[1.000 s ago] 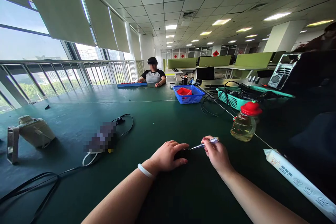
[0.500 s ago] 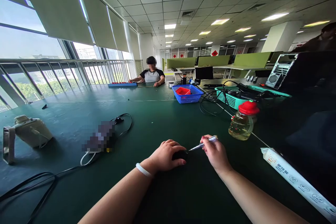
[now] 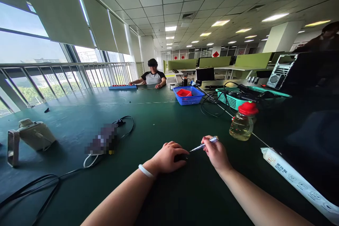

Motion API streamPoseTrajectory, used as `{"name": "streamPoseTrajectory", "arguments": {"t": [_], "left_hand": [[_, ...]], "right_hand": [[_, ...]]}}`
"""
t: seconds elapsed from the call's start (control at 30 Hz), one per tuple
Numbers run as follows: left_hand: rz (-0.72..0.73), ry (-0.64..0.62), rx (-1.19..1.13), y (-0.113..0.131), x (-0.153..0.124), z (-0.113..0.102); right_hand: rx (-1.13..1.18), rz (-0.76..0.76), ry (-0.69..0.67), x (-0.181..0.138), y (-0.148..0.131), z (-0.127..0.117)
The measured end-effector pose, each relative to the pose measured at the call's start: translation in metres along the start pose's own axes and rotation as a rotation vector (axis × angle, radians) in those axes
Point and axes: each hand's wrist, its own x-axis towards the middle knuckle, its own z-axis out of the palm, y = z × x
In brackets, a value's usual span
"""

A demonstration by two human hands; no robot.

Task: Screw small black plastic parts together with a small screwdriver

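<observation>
We are getting daylight from left windows (image 3: 29, 47).
Ceiling lights (image 3: 171, 28) are glowing; the right side is sitting dark.

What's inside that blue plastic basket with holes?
Inside the blue plastic basket, a red angular container shows. Whatever lies beneath it is covered, so I can't tell.

Green partitions (image 3: 214, 62) and a monitor (image 3: 205, 74) show an office.

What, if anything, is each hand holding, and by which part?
The right hand grips a slender, shiny silver, pen-like tool by its thicker rear part. Whether the left hand holds anything cannot be told.
</observation>
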Motion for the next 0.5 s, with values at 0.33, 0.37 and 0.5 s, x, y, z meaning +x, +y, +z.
{"name": "streamPoseTrajectory", "arguments": {"t": [0.33, 0.37, 0.5], "left_hand": [[-0.019, 0.027, -0.056, -0.0005, -0.0014, 0.0007], [-0.02, 0.03, -0.06, -0.0013, -0.0017, 0.0005], [-0.065, 0.036, -0.031, -0.0029, -0.0028, 0.0015]], "right_hand": [[-0.03, -0.053, -0.025, 0.0037, -0.0006, 0.0083], [-0.03, -0.052, -0.028, 0.0039, -0.0009, 0.0084], [-0.031, -0.043, -0.022, 0.0042, -0.0007, 0.0071]]}}
